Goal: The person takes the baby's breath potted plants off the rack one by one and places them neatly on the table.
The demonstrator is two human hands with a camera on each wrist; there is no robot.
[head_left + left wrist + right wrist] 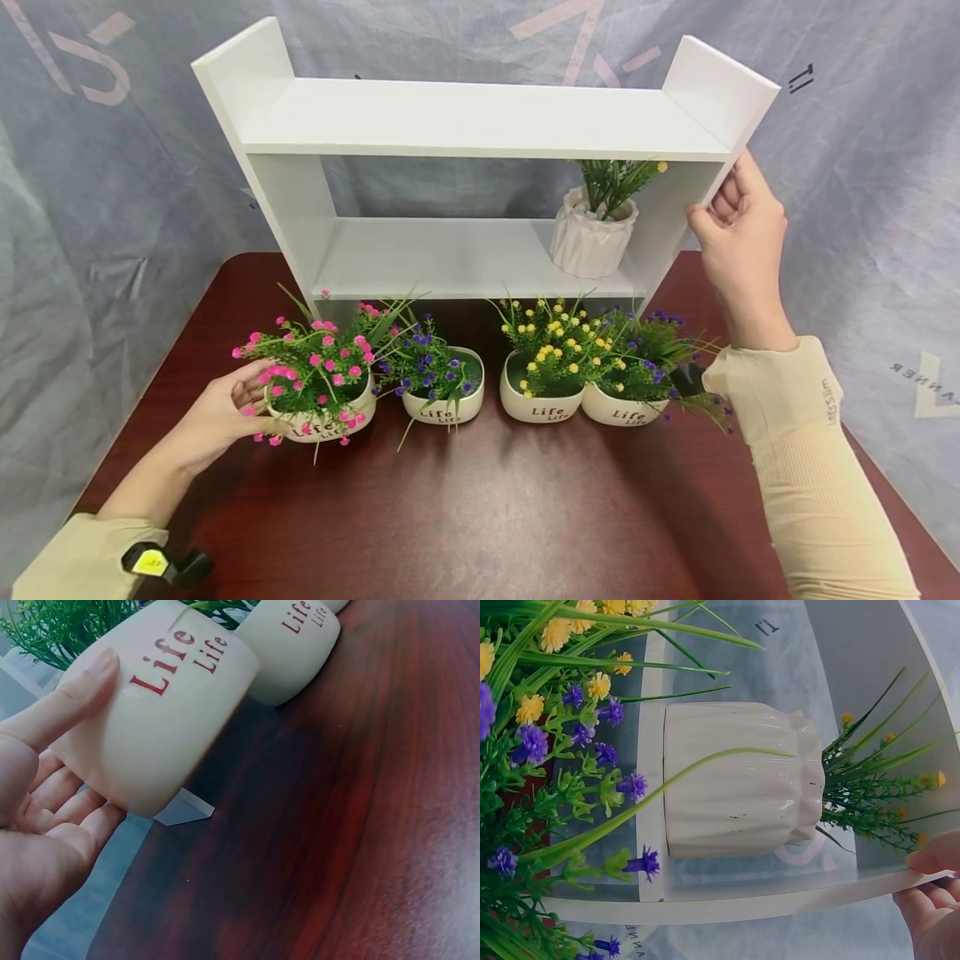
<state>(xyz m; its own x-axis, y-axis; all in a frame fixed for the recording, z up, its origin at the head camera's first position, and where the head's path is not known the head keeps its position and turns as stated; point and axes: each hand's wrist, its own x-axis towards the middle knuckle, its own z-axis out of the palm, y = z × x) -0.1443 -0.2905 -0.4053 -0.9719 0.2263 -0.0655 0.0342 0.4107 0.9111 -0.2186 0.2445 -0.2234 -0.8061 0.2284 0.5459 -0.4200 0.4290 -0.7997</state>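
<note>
My left hand [225,412] grips a cream oval pot [172,712] lettered "Life", thumb on its front and fingers round its side and underside. Pink artificial flowers [322,362] spill over that pot's rim in the head view. With thumb and fingers, my right hand [742,229] pinches the right side panel of a white two-tier shelf [480,121]. On the shelf's lower board, at the right, stands a white fluted pot [592,237] with green leaves and small yellow-orange flowers.
Three more "Life" pots stand in front of the shelf: one purple-flowered [442,400], one yellow-flowered [543,400], and another purple-flowered [626,408] at the right. They rest on a dark red wooden table [480,517]. Grey printed cloth [112,192] hangs behind and around it.
</note>
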